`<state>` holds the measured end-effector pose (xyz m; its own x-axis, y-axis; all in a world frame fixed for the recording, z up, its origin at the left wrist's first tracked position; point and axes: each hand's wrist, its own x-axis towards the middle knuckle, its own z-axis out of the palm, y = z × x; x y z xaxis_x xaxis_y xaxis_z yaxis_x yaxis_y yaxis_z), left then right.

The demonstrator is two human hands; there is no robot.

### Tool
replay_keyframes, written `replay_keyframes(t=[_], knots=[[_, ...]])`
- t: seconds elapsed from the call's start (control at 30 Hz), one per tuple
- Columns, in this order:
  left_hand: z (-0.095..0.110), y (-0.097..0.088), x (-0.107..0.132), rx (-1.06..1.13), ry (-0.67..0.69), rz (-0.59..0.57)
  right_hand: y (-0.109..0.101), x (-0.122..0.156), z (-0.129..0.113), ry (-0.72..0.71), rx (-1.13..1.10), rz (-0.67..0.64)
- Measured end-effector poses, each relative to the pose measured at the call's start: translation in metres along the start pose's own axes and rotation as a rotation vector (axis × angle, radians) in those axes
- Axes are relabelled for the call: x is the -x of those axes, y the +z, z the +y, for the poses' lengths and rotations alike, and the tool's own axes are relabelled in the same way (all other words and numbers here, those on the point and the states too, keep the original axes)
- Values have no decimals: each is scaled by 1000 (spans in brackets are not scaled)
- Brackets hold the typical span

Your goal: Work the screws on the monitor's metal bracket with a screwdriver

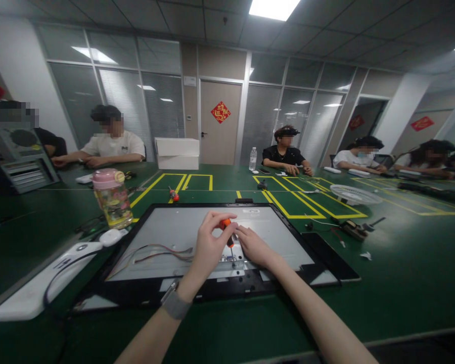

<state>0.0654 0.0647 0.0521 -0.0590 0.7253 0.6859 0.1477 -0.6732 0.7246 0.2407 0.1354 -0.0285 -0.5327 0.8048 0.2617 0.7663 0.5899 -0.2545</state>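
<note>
My left hand (209,241) grips the handle of an orange and black screwdriver (231,241), thumb and fingers closed around it. The screwdriver stands nearly upright, its shaft pointing down at a small metal bracket area (233,265) on a flat display panel (151,227). My right hand (257,246) lies low over the panel just right of the screwdriver, with fingers stretched out toward the handle; whether they touch it I cannot tell. The panel has a grey metal back and a black frame. Thin coloured wires (155,248) lie loose across its left half.
Left of the panel are a pink-lidded bottle (111,199) and a long white device (47,285) with a black cable. A dark flat slab (331,255) and a small black tool (354,229) lie right. Behind are a white box (178,154) and several seated people.
</note>
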Motion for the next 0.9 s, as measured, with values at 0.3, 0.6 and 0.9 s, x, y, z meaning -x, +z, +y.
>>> replay_keyframes(t=[0.3, 0.6, 0.9], knots=[[4, -2, 1, 116, -75, -87, 3, 0, 2, 18, 9, 3], [2, -5, -2, 116, -112, -70, 0, 0, 0, 27, 26, -11], [0, -5, -2, 76, -76, -20, 4, -1, 2, 26, 33, -7]])
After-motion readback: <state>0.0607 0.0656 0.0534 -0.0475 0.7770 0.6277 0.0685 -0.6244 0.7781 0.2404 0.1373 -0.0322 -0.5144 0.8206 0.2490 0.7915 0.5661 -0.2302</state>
